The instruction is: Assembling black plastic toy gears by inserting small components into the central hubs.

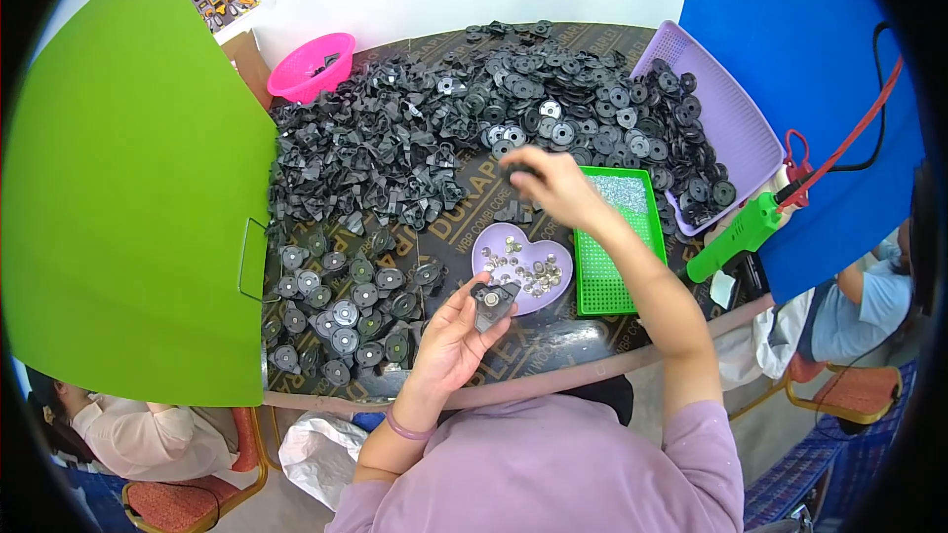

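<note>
Both hands busy over a desk (553, 341) buried in black bits
Left hand (456, 338) has a bracket (491, 314) pinched by the lilac dish (502, 234), silver disc (492, 300) in its middle; right hand's (555, 183) fingers are clamped on a dark piece (519, 171) near the washer heap (592, 89), beside the green tray (605, 281).

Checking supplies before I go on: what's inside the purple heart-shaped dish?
The purple heart-shaped dish holds scattered small, shiny metal pieces. In the view, the black part in the left hand covers its lower-left edge; anything there is hidden.
</note>
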Action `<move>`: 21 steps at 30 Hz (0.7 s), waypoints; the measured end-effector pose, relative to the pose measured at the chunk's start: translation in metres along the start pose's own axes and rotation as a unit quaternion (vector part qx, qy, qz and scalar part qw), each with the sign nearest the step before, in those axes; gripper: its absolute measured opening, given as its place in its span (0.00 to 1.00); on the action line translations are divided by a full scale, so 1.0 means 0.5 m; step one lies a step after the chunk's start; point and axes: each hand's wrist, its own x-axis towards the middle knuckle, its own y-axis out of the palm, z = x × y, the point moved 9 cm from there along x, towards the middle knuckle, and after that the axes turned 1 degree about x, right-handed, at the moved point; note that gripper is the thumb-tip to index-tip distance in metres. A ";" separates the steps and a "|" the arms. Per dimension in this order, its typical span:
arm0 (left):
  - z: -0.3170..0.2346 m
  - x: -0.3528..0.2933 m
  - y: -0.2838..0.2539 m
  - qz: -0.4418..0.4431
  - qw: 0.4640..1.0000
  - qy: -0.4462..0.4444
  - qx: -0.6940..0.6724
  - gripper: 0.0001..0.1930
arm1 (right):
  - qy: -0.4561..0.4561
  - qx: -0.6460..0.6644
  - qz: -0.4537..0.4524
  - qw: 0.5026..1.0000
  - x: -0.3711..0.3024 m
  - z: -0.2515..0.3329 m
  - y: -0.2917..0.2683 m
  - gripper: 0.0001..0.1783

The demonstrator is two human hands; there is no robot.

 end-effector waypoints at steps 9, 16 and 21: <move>0.035 0.009 0.041 0.072 0.996 -0.046 0.025 0.20 | -0.274 0.001 -0.024 0.961 -0.217 0.208 0.014 0.14; 0.033 0.005 0.049 0.070 0.997 -0.016 0.027 0.19 | -0.286 -0.128 -0.003 0.950 -0.261 0.229 0.046 0.24; 0.043 0.006 0.044 0.067 0.997 -0.016 0.019 0.18 | -0.278 -0.132 0.000 0.951 -0.273 0.209 0.049 0.24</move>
